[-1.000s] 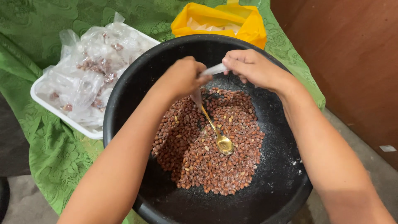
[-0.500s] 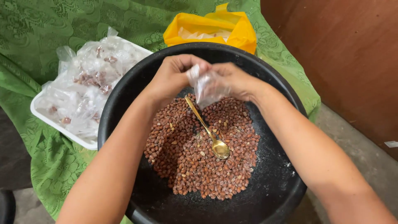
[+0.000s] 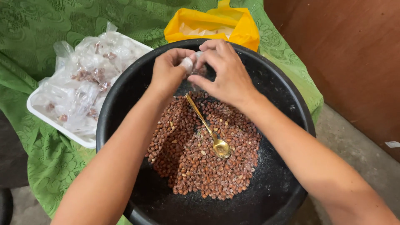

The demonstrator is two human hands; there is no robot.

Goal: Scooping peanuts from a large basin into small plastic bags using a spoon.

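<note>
Table draped in a green patterned cloth [image 3: 50, 166] is carrying three items: a large black basin [image 3: 287, 125] occupying frame centre, a white tray [image 3: 62, 127] sitting at left touching the basin, a yellow bag [image 3: 246, 29] lying at upper centre behind it.

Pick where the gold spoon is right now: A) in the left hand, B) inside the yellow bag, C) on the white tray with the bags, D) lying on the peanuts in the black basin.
D: the gold spoon lies loose on the peanuts in the black basin, while the left hand and right hand both pinch a small clear bag above it.
</note>
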